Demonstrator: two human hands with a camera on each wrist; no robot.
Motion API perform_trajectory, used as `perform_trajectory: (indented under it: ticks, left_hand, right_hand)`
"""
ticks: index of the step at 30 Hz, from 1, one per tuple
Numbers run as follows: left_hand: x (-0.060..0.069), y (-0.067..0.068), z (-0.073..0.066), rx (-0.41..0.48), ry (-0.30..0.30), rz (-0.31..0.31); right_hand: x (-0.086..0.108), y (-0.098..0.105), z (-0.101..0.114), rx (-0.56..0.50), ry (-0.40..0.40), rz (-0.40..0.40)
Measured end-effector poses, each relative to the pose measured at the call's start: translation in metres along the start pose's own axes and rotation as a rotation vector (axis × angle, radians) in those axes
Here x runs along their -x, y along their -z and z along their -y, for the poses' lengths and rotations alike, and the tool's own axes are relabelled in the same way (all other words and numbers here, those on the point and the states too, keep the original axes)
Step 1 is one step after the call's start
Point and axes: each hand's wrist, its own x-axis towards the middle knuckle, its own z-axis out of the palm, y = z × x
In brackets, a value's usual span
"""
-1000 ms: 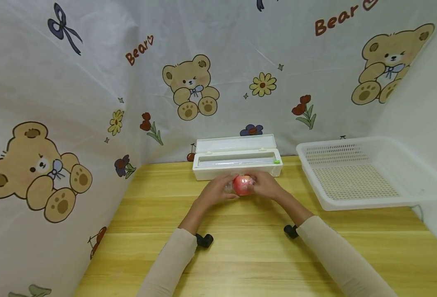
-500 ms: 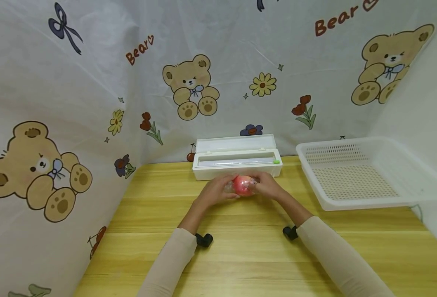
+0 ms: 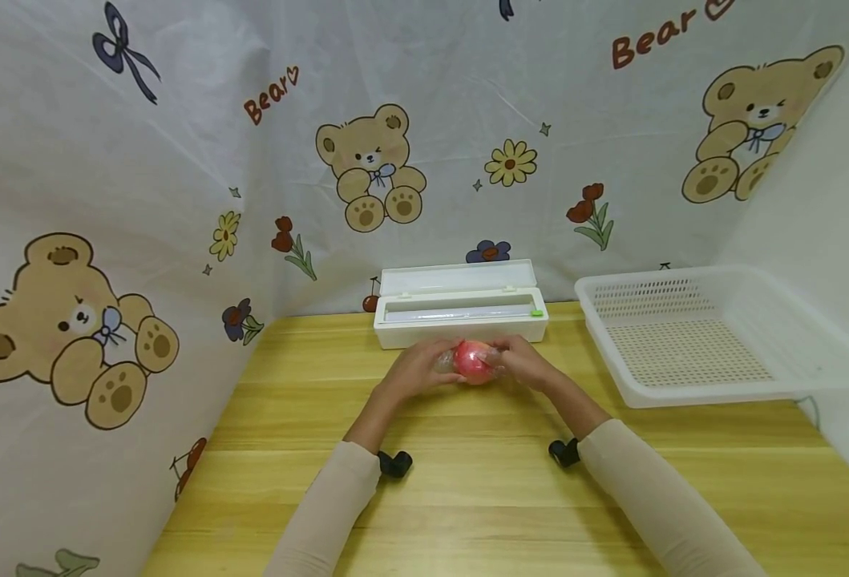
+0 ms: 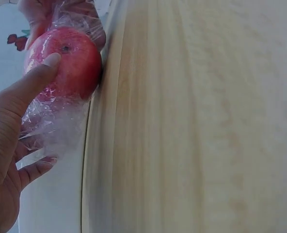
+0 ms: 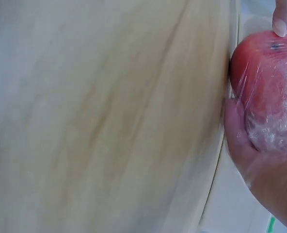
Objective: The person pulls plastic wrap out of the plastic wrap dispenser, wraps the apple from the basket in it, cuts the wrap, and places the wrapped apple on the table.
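A red apple (image 3: 473, 362), wrapped in clear cling film (image 4: 56, 121), is between my two hands at the middle of the table. My left hand (image 3: 424, 367) holds the apple from the left. Its thumb (image 4: 39, 77) presses on the skin near a small dark hollow, while the other fingers reach behind loose film. On the opposite side, my right hand (image 3: 527, 362) grips the film bunched against the apple (image 5: 264, 73). The right thumb (image 5: 238, 126) lies along the apple's side under crinkled film (image 5: 279, 128); the other right fingers are mostly hidden.
Just behind the hands stands a long white cling film box (image 3: 460, 332), its lid (image 3: 460, 278) raised and a roll (image 3: 460, 313) inside. A green tab (image 3: 537, 313) sits at its right end. On the right is a white perforated basket (image 3: 629, 393). A printed cloth (image 3: 453, 208) hangs behind.
The apple has shifted slightly right and toward me, and more of it shows between the hands. My right fingers have moved a little on the film; the left hand stays nearly still.
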Motion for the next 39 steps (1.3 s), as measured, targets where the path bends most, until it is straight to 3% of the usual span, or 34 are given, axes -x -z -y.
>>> perform_trajectory:
  ticks: [7,11,17,28,32,36,39]
  left_hand:
    - [0.001,0.005,0.001,0.067,-0.002,0.003]
    - [0.002,0.005,0.003,0.094,-0.025,0.012]
    - [0.004,0.004,0.003,0.092,-0.049,0.028]
    - [0.007,0.002,0.003,0.134,-0.022,0.058]
    - [0.008,0.001,0.004,0.157,-0.003,0.059]
    - [0.009,0.001,0.006,0.192,0.029,0.068]
    - [0.009,0.002,0.008,0.222,0.062,0.086]
  right_hand:
    - [0.002,0.002,-0.004,-0.205,-0.071,0.073]
    - [0.002,0.003,-0.004,-0.195,-0.074,0.108]
    - [0.002,0.006,-0.002,-0.111,-0.087,0.136]
    - [0.005,0.008,0.0,0.029,-0.106,0.068]
    - [0.007,0.008,0.004,0.137,-0.089,0.045]
    - [0.01,0.006,0.009,0.261,0.015,0.033]
    - [0.014,0.005,0.012,0.287,0.119,0.018]
